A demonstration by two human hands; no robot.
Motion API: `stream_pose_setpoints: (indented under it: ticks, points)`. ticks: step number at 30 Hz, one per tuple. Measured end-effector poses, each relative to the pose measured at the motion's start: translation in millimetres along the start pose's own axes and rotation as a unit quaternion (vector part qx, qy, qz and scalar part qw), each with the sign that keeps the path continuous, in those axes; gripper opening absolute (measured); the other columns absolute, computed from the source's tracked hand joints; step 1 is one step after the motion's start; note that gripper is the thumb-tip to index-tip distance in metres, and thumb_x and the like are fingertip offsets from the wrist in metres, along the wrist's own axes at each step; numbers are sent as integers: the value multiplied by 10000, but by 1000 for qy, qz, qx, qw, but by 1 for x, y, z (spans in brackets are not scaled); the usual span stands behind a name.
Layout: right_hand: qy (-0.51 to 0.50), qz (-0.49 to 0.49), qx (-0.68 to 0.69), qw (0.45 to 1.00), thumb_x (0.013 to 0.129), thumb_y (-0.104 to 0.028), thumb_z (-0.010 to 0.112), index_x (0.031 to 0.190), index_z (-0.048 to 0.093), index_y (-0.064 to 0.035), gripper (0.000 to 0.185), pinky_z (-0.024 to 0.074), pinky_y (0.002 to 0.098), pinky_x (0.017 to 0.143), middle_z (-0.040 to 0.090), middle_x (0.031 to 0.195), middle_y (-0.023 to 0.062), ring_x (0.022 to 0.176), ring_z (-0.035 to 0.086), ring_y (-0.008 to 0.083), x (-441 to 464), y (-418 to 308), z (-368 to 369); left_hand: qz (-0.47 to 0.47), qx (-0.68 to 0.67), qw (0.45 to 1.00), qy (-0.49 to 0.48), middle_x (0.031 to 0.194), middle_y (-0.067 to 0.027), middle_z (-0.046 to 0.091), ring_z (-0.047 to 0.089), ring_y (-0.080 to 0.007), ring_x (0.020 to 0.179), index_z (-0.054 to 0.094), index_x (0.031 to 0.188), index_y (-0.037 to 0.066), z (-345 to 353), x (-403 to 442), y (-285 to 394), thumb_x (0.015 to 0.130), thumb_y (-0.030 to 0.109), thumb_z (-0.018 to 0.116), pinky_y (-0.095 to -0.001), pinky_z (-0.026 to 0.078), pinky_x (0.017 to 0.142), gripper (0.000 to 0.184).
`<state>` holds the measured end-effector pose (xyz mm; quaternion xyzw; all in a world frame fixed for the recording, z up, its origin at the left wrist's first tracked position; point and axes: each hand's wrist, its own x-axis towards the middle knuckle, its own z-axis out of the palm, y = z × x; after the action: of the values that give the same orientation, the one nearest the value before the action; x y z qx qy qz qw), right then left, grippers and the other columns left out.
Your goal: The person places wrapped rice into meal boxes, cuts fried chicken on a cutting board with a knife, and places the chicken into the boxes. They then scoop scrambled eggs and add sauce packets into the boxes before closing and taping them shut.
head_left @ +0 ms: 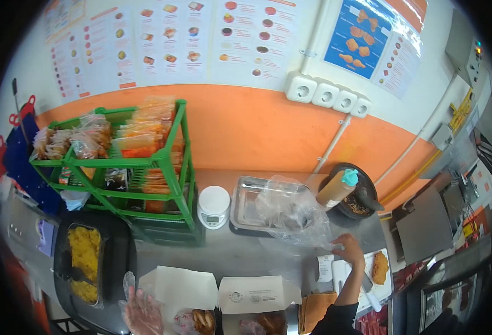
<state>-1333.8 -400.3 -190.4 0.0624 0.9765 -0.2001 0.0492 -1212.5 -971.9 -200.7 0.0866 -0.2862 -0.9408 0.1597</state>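
My left hand (144,314) wears a clear plastic glove and is held open, fingers up, at the left side of an open white food box (182,285). Fried chicken (203,321) and a wrapped packet (184,322) lie in that box. Beside it stands a second open box (257,294) with similar food, cut off by the lower edge. Bare and stretched out to the right, my right hand (349,249) pinches the edge of a clear plastic bag (296,215). The bag lies crumpled over a metal tray (249,206).
A green rack (170,173) of sauce packets and a white scale (213,206) stand along the wall. At left is a container of yellow rice (84,257). A sauce bottle (335,191) leans in a stone mortar (349,209). A knife (371,293) and fried chicken piece (380,268) lie on a white board (363,304).
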Motion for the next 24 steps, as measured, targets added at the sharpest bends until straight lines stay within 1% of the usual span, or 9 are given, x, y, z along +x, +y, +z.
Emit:
stream_pose_setpoints:
  ticks: [1,5,7,9,11,12,14,16,24]
  points:
    - [3,7,-1,1000,675,-77,754,964,651,-22,312,442,397,922,592,1129,169,1095,542,327,-2,5,2,0,-15,1000,10,1384,-26,504,509,-147,1206,406,1399,54,3,3,-2,945,353,470,-330,369,1037,547]
    - [344,-107,53,932,710,-5,673,943,673,-21,234,444,415,941,620,1129,187,1097,570,347,25,-78,-34,-11,16,1000,-12,1432,6,453,490,-142,1221,404,1398,47,4,11,2,941,357,475,-325,340,1053,557]
    - [219,-193,133,947,718,33,627,955,670,-20,246,465,418,911,644,1068,210,998,620,340,64,-98,-33,4,-4,1000,-8,1413,-16,470,497,-146,1210,405,1392,30,12,14,0,938,371,478,-327,345,1049,573]
    - [-85,-208,90,970,756,-45,602,990,682,-44,247,481,410,884,639,1096,218,967,642,324,124,-83,2,9,5,999,-32,1394,-29,486,502,-150,1207,407,1388,22,14,19,0,940,367,478,-334,351,1049,570]
    - [-218,-104,-313,919,778,-197,579,990,701,-53,283,491,402,863,653,1067,215,967,643,334,160,-94,36,19,14,998,-53,1376,-42,502,508,-154,1204,409,1384,14,16,23,1,942,363,479,-340,356,1048,568]
    - [-217,-107,-313,919,778,-197,579,990,701,-53,283,491,402,863,653,1067,215,967,643,334,169,-84,53,16,15,998,-56,1356,-50,517,516,-159,1197,407,1385,11,16,22,2,945,361,476,-345,366,1044,567]
    - [-72,-1,-293,953,754,-328,560,1019,693,-42,413,486,397,867,641,1093,231,1003,625,343,176,-61,82,19,14,998,-55,1337,-58,532,525,-164,1190,406,1385,7,15,22,2,948,359,474,-349,377,1039,566]
    - [-9,16,-252,968,745,-256,564,1052,661,-25,397,478,406,879,632,1092,238,1016,610,355,183,-47,101,32,15,999,-33,1329,-60,540,532,-170,1190,391,1397,8,13,20,4,953,353,469,-350,394,1026,567]
    - [182,-148,99,967,725,-1,562,1165,542,41,443,450,439,917,594,1094,262,1061,555,404,188,-75,73,35,-39,999,7,1298,-107,565,562,-201,1156,364,1415,13,12,21,4,958,341,463,-372,421,1022,572]
